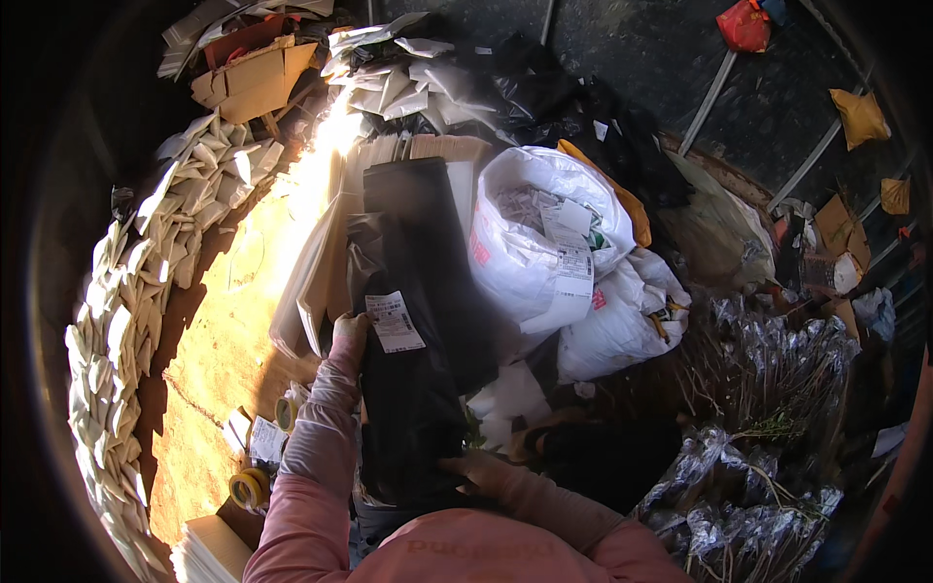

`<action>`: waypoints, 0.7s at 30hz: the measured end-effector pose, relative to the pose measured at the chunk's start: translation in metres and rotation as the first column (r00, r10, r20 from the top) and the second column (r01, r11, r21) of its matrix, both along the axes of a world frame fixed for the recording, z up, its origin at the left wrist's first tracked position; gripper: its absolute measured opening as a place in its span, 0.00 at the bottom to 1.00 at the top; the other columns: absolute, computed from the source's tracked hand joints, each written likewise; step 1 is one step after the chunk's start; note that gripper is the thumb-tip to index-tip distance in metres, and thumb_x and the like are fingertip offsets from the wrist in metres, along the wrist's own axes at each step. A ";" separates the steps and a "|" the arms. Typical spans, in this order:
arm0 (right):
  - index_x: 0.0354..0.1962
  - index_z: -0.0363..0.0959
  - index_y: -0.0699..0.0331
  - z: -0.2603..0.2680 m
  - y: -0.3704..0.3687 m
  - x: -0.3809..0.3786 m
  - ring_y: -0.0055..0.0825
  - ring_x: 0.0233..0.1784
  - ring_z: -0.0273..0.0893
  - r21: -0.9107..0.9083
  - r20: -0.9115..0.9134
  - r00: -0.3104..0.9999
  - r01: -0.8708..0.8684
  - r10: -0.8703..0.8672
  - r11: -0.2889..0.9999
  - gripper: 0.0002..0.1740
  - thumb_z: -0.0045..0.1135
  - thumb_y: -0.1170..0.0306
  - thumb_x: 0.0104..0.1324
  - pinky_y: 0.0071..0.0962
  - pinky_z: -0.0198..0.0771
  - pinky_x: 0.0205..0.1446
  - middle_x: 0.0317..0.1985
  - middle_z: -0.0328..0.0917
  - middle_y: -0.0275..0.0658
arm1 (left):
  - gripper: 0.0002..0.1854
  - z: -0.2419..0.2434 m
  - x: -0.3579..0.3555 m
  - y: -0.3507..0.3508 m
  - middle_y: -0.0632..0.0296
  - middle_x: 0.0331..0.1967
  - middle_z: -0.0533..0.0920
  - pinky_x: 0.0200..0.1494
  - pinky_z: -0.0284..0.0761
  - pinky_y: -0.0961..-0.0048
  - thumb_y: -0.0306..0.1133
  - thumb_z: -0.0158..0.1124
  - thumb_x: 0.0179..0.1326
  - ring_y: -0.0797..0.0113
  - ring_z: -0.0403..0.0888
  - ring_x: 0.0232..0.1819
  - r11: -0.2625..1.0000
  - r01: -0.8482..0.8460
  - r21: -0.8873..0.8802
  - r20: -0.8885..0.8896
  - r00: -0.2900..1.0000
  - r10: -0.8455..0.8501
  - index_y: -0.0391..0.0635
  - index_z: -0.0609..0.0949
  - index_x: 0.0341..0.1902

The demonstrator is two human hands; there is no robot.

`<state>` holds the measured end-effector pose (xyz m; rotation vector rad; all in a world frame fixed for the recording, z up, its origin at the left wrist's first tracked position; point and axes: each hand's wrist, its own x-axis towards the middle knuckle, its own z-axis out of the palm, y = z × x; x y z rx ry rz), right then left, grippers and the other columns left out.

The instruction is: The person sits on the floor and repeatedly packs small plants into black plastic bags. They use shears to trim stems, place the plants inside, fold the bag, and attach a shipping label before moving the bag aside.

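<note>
A long black plastic package (404, 408) lies lengthwise in front of me, with a white printed label (394, 323) on its upper part. My left hand (352, 334) grips the package's left edge beside the label. Near its lower right side is my right hand (477, 472), in shadow, with its fingers at the edge; whether they grip cannot be made out. Another black plastic bag (415, 189) lies beyond, partly under the package. Stacks of flat cardboard sheets (328, 270) stand to the left of it. A white sack (510, 277) of small pieces stands open on the right, a strip of labels hanging over its rim.
Rolls of tape (248, 490) lie left of my forearm. White packets (109, 364) are piled in a curved row at far left. A second white bag (612, 335) sits beside the sack. Bundles of twiggy plants (765, 364) with clear plastic wrap lie at right; an opened carton (255, 80) is at the upper left.
</note>
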<state>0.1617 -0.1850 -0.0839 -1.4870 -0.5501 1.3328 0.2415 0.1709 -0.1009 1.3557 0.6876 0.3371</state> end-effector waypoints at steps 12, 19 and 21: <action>0.51 0.74 0.64 -0.020 0.029 -0.014 0.34 0.44 0.78 0.128 0.038 0.921 0.381 -0.389 0.916 0.15 0.54 0.75 0.67 0.33 0.76 0.44 0.42 0.80 0.38 | 0.11 0.162 0.006 -0.153 0.64 0.38 0.84 0.42 0.74 0.78 0.29 0.58 0.70 0.78 0.77 0.38 0.964 0.009 0.266 0.337 0.936 -0.102 0.35 0.80 0.50; 0.65 0.55 0.59 0.092 -0.011 0.179 0.39 0.65 0.54 0.375 -0.391 0.506 0.850 -0.769 0.370 0.28 0.48 0.61 0.71 0.34 0.53 0.63 0.61 0.56 0.45 | 0.28 0.342 0.113 -0.198 0.41 0.48 0.81 0.53 0.77 0.60 0.39 0.58 0.69 0.49 0.83 0.49 0.595 0.297 0.747 0.191 0.761 -0.620 0.39 0.66 0.68; 0.69 0.49 0.57 0.175 -0.025 0.307 0.41 0.72 0.44 0.590 -0.465 0.486 0.793 -0.740 0.150 0.34 0.47 0.55 0.72 0.35 0.43 0.71 0.68 0.46 0.47 | 0.27 0.379 0.145 -0.190 0.41 0.47 0.81 0.49 0.79 0.57 0.42 0.60 0.67 0.45 0.82 0.48 0.182 -0.251 0.951 0.307 0.842 -0.442 0.38 0.71 0.63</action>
